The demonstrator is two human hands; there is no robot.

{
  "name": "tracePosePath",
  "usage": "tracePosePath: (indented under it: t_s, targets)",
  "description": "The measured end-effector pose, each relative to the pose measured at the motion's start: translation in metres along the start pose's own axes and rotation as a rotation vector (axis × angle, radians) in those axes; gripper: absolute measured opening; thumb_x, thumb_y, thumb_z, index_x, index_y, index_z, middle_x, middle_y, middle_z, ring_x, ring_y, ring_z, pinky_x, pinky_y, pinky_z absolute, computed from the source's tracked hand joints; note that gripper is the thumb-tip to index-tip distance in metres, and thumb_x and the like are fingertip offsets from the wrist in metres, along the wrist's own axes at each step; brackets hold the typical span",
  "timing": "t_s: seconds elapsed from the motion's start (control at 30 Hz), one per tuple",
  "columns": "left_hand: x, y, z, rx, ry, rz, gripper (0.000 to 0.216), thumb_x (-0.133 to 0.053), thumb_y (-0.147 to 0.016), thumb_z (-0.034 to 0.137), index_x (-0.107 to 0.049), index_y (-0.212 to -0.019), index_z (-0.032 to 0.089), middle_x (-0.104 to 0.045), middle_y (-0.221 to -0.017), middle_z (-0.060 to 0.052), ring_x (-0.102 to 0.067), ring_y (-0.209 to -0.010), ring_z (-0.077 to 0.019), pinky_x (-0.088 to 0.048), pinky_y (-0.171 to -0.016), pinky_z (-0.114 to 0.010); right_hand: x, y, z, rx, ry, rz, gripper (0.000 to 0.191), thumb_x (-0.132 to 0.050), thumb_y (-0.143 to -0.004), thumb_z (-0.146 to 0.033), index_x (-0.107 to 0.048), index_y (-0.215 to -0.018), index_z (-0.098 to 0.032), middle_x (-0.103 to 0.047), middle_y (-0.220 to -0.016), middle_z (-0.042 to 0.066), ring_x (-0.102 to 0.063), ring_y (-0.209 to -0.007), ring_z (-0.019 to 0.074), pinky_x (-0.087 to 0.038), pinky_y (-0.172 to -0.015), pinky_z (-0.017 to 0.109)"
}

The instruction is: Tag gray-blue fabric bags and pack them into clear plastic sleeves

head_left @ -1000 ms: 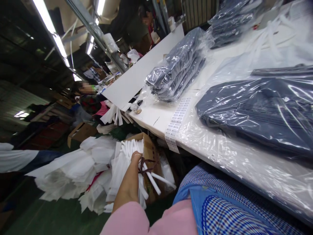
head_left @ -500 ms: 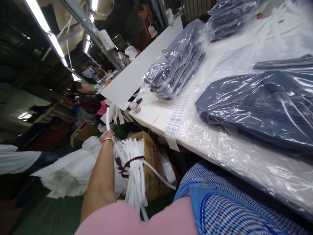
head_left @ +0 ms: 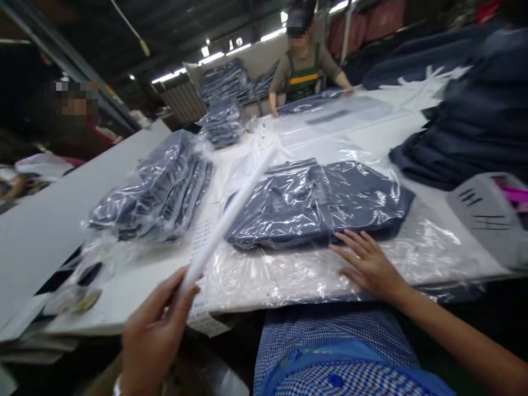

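My left hand is closed round the lower end of a long white foam tube. The tube slants up and away, its far end over the left part of a folded dark blue garment in a clear plastic bag. My right hand, fingers spread, is at the near edge of that bag, with the fingertips at the plastic. Below the garment, a clear plastic sheet covers the table's front edge. Partly behind the tube lies a strip of printed labels.
Bagged garments are piled on the left, with more bagged stacks farther back. Unbagged dark garments rise at the right beside a grey box. Across the table a co-worker handles another bag. White strips lie behind.
The view has swung from the floor-side box of tubes to the table. My left hand has brought a white foam tube up over the table, and my right hand has come into view.
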State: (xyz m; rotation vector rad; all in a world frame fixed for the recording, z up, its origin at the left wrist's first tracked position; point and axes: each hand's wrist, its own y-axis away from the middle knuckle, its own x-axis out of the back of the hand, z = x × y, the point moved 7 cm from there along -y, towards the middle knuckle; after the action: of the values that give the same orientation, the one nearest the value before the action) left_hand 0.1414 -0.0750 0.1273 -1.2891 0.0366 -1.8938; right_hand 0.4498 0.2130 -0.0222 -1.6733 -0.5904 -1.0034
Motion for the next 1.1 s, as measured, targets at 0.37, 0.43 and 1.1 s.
tracePosePath:
  t_s: [0.37,0.43,1.1]
  targets:
    - [-0.194,0.050,0.126,-0.358,0.480,-1.111,0.035,-0.045,-0.095,0.039,-0.062,-0.125,0.034,-0.073,-0.107,0.000,-0.066,-0.094,-0.0180,-0.051,-0.090,-0.032,0.084,-0.081,0.030,-0.176,-0.255,0.192,0.017,-0.058,-0.093,-0.022,-0.072,-0.101,-0.020,-0.074,-0.097,0.004,-0.068,-0.088,0.0181,-0.052,-0.081,0.030]
    - [-0.214,0.049,0.126,-0.305,0.528,-1.163,0.038,-0.042,-0.096,0.041,-0.061,-0.127,0.032,-0.073,-0.100,0.000,-0.065,-0.079,-0.0159,-0.053,-0.082,-0.030,0.104,-0.100,0.034,-0.176,-0.325,0.203,0.017,-0.058,-0.092,-0.020,-0.072,-0.101,-0.020,-0.074,-0.096,0.003,-0.068,-0.086,0.0161,-0.052,-0.078,0.028]
    - [-0.253,-0.006,0.124,-0.877,-0.008,-0.163,0.046,-0.047,-0.093,0.012,-0.053,-0.136,0.029,-0.065,-0.128,-0.004,-0.058,-0.119,-0.0211,-0.046,-0.104,-0.039,0.167,-0.137,0.026,-0.045,-0.329,0.298,0.016,-0.062,-0.090,-0.024,-0.074,-0.098,-0.018,-0.074,-0.092,0.004,-0.068,-0.084,0.0159,-0.051,-0.078,0.025]
